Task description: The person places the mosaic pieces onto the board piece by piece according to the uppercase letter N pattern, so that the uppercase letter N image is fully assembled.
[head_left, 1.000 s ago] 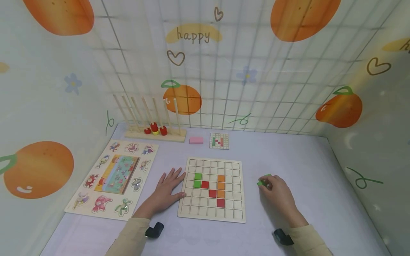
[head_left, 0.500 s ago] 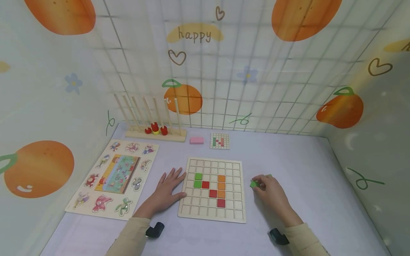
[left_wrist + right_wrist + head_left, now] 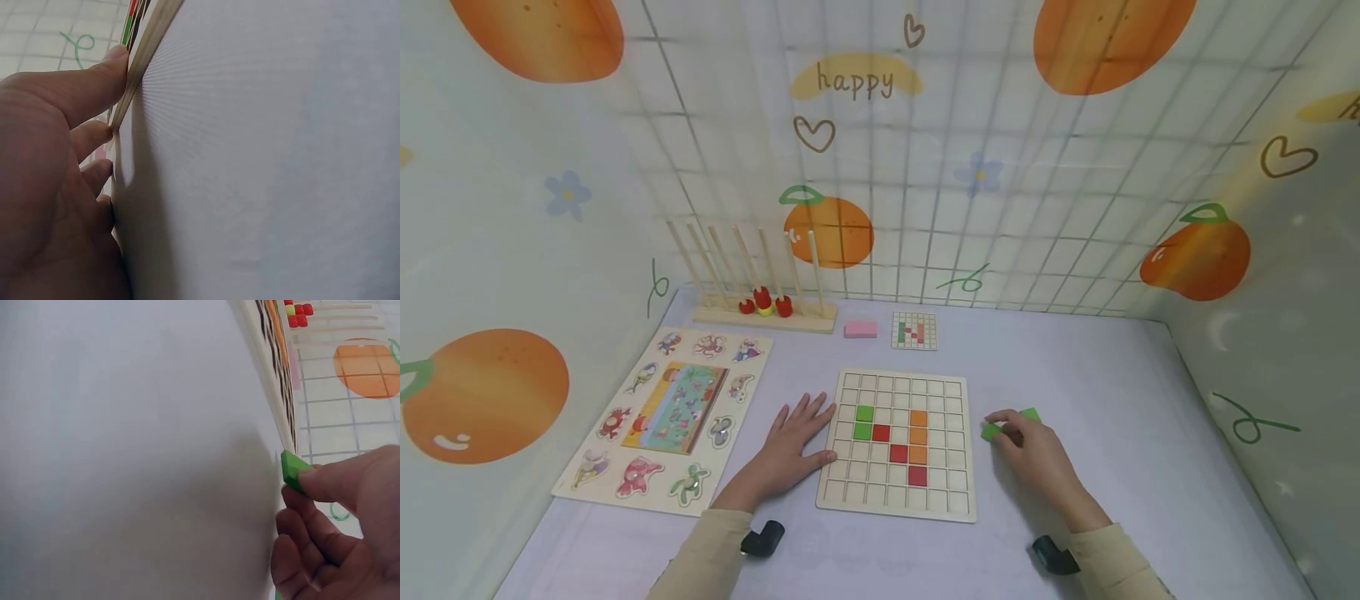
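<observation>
A wooden grid board (image 3: pixel 895 502) lies on the table, with green, red and orange square tiles in some of its cells. My left hand (image 3: pixel 793 446) lies spread on the table, its thumb and a fingertip at the board's left edge. In the left wrist view its thumb (image 3: pixel 103 81) touches the board's side. Just right of the board, my right hand (image 3: pixel 1036 454) pinches a green tile (image 3: pixel 294 469) between thumb and fingers. A second green tile (image 3: pixel 1031 413) shows behind that hand, partly hidden by it.
A small pattern card (image 3: pixel 913 344) and a pink block (image 3: pixel 861 330) lie behind the board. At the back left stands a wooden peg rack (image 3: pixel 808 321) with red and yellow beads. An animal picture puzzle (image 3: pixel 700 417) lies at left. Printed curtains surround the table.
My right hand has moved left towards the board with the green tile pinched in it. More of the second green tile now shows behind it. The left hand has stayed in place.
</observation>
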